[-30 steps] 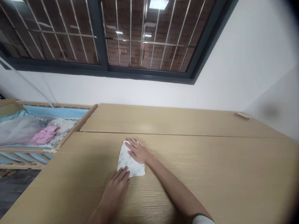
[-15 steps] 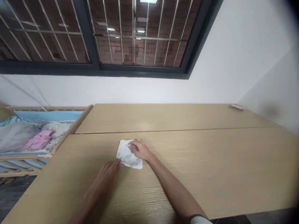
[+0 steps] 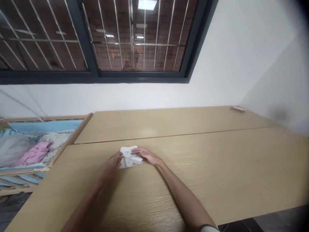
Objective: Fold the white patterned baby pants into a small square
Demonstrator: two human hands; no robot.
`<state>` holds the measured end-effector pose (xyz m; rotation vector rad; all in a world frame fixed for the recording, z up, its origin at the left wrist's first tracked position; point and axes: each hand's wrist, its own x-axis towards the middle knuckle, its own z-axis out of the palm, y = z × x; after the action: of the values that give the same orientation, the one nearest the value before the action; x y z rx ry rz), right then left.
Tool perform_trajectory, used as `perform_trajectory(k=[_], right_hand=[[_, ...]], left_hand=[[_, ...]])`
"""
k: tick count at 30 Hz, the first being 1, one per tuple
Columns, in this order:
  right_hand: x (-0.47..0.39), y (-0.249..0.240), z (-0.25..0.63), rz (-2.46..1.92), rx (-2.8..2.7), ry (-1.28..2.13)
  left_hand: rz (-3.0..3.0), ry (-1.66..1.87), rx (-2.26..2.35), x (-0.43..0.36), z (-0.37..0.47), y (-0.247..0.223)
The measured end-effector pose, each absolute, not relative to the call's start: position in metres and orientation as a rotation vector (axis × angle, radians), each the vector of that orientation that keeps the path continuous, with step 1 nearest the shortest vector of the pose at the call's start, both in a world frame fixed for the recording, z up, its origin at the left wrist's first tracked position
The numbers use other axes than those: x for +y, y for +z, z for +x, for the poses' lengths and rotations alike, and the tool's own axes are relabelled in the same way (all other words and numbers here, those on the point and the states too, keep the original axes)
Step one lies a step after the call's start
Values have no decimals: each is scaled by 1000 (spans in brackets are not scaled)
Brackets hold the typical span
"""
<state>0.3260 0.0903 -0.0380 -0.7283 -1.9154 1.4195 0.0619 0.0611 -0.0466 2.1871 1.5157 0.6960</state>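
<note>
A small white cloth (image 3: 128, 160) with a faint printed pattern lies folded on the wooden tabletop (image 3: 205, 161). My left hand (image 3: 113, 163) pinches its left edge between thumb and fingers, slightly blurred. On the other side, my right hand (image 3: 148, 155) has its fingers bent over the upper right part of the cloth, gripping a fold there. A crease runs across the cloth between the two hands.
A wooden crib (image 3: 79, 129) with blue lining stands against the table's left end, holding pink clothing (image 3: 36, 153) and pale bedding. A small light-coloured object (image 3: 238, 109) lies at the far right corner. Behind are a white wall and a barred window (image 3: 142, 77).
The cloth is now smaller, its near edge brought up towards the far side. My left hand has moved up along the left edge, and the view has shifted slightly.
</note>
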Motion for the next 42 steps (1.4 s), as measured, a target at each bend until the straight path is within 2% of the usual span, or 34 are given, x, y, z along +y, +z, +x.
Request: perform_trajectory(k=[9, 15, 23, 42], right_hand=[[94, -46, 326, -730, -1738, 1498], [96, -56, 320, -884, -1889, 1213], [97, -68, 314, -972, -1823, 1052], [92, -62, 312, -1017, -1935, 994]], left_hand=[[2132, 827, 1569, 76, 68, -71], [2087, 871, 1666, 82, 71, -75], [2129, 974, 1630, 84, 67, -89], [2261, 1027, 1498, 80, 63, -103]])
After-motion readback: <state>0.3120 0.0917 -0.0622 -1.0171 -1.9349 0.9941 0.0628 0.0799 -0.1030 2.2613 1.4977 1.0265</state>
